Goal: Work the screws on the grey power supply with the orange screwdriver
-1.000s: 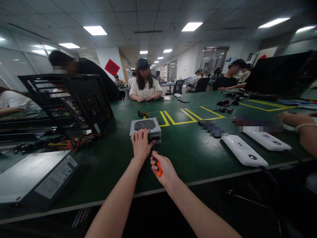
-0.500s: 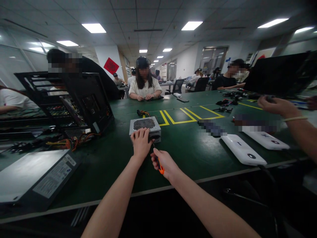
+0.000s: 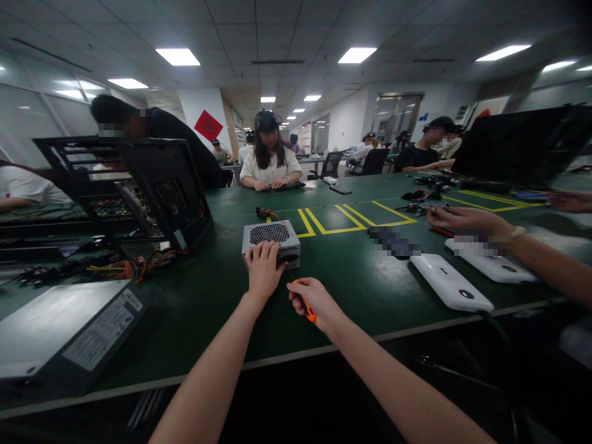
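Observation:
A silver computer power supply [image 3: 271,232] with a honeycomb grille sits on the green table in front of me, its bundle of cables behind it. My left hand [image 3: 264,266] grips its near side, fingers over the top edge and thumb by the dark socket. Closed around a screwdriver [image 3: 309,310] with an orange and black handle is my right hand [image 3: 317,302], just right of and nearer than the power supply. The thin shaft points toward the unit; where its tip ends is hard to make out.
A larger power supply [image 3: 69,327] lies at the left front, below an open computer case [image 3: 161,191] with loose cables. On the right are white power banks [image 3: 451,282], a monitor [image 3: 522,148] and a co-worker's hand [image 3: 467,222]. Another person sits across the table [image 3: 222,203].
My right hand has drawn the screwdriver slightly right, away from the power supply. My left hand stays on the unit. The co-worker's hand on the right has moved left and lower.

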The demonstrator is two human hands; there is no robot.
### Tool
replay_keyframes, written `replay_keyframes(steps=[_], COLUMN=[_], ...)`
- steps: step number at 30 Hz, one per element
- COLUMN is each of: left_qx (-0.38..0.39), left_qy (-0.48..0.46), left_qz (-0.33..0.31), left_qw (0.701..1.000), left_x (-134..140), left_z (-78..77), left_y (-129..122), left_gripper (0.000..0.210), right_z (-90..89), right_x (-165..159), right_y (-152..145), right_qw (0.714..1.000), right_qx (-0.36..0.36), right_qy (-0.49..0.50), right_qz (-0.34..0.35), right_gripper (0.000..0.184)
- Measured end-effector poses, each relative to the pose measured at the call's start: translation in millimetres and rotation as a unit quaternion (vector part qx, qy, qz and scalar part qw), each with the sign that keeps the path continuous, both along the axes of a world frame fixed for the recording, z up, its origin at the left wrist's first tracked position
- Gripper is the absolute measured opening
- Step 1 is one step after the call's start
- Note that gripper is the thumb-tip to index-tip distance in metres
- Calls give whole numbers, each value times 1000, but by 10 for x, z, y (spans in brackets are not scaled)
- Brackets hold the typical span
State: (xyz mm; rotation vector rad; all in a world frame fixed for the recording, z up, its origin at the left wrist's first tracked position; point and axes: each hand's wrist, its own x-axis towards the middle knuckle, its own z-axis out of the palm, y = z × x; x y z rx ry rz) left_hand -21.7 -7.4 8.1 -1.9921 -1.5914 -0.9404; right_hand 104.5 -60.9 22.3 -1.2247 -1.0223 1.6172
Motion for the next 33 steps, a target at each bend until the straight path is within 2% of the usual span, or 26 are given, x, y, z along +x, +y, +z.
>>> replay_keyframes(steps=[6, 13, 15, 19, 22, 29, 33], left_qx=[9, 14, 13, 12, 17, 27, 27], left_qy=[5, 5, 4, 2, 2, 7, 17], left_qz=[1, 4, 3, -2, -4, 2, 10], left_qw=[1000, 1000, 1000, 1000, 1000, 1000, 999], left_x=[-17, -36, -44, -64, -66, -30, -24], left_z=[-16, -41, -43, -39, -39, -50, -55], left_y=[27, 70, 75, 65, 55, 55, 63], left_gripper=[49, 45, 45, 45, 46, 50, 47], right_z=[13, 76, 86, 61, 31, 38, 39], right_x=[-237, -241, -233, -235, -225, -177, -196], right_y=[-120, -154, -151, -151, -162, -160, -162], right_qw=[984, 951, 944, 938, 935, 928, 928], right_qx=[-83, -175, -179, -167, -167, -181, -162], right_qy=[152, 251, 273, 292, 297, 317, 320], right_qz=[-42, -44, -51, -85, -101, -70, -95], right_gripper=[19, 36, 37, 21, 17, 28, 20])
